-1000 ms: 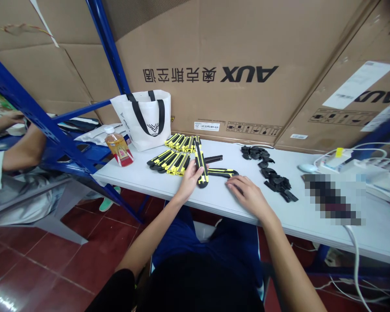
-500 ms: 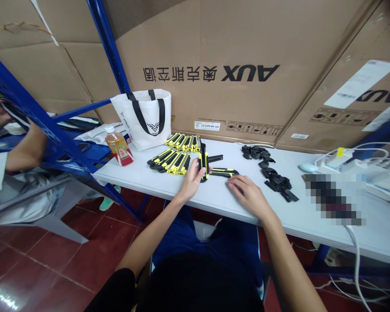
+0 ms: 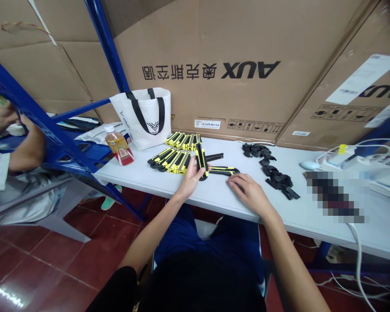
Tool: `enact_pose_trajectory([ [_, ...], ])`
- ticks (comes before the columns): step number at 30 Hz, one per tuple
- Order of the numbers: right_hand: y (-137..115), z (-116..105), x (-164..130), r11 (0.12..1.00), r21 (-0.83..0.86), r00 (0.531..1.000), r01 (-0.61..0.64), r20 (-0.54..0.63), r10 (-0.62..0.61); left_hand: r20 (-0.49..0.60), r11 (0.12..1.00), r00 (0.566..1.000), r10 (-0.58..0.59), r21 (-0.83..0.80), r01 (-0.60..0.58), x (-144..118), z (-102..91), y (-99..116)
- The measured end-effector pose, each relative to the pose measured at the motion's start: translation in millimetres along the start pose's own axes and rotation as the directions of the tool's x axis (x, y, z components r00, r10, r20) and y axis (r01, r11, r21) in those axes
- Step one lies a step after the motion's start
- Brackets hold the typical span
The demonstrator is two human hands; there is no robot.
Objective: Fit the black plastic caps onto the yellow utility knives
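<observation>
My left hand (image 3: 190,178) is closed around a black-and-yellow utility knife (image 3: 202,161), held nearly upright above the table. Behind it a thin black strip (image 3: 214,157) sticks out to the right. A second utility knife (image 3: 224,170) lies flat on the table between my hands. My right hand (image 3: 247,189) rests on the tabletop by that knife's right end, fingers loosely stretched and holding nothing. To the left, many more utility knives lie in a back row (image 3: 183,141) and a front row (image 3: 169,160). Small black plastic parts (image 3: 277,178) are heaped on the right.
On the white table (image 3: 214,199) stand a drink bottle (image 3: 119,145) and a white tote bag (image 3: 149,119) at the left. Power strips with cables (image 3: 344,160) and a blurred-out dark item (image 3: 336,197) occupy the right. Cardboard boxes (image 3: 195,39) rise behind. Another person's arm (image 3: 27,147) shows far left.
The knife in my left hand has tilted slightly, its top leaning left. My right hand stays almost where it was. The other person's hands have shifted a little.
</observation>
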State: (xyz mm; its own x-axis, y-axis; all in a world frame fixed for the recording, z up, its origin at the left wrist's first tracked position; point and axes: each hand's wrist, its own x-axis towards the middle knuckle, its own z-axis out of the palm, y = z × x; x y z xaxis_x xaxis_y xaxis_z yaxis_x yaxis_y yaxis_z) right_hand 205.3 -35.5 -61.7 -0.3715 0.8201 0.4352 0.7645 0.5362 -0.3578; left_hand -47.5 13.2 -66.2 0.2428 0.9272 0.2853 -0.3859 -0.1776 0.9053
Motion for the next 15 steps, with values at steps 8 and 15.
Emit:
enact_pose_trajectory([
  [8, 0.3, 0.3, 0.2, 1.0, -0.002, 1.0, 0.0, -0.009, 0.0, 0.0, 0.999, 1.0, 0.016, 0.03, -0.016, 0.8, -2.9, -3.1],
  [15, 0.6, 0.0, -0.2, 1.0, -0.001, 1.0, -0.008, 0.006, 0.008, -0.029, 1.0, 0.999, 0.016, 0.013, -0.016, 2.2, -5.3, -8.3],
])
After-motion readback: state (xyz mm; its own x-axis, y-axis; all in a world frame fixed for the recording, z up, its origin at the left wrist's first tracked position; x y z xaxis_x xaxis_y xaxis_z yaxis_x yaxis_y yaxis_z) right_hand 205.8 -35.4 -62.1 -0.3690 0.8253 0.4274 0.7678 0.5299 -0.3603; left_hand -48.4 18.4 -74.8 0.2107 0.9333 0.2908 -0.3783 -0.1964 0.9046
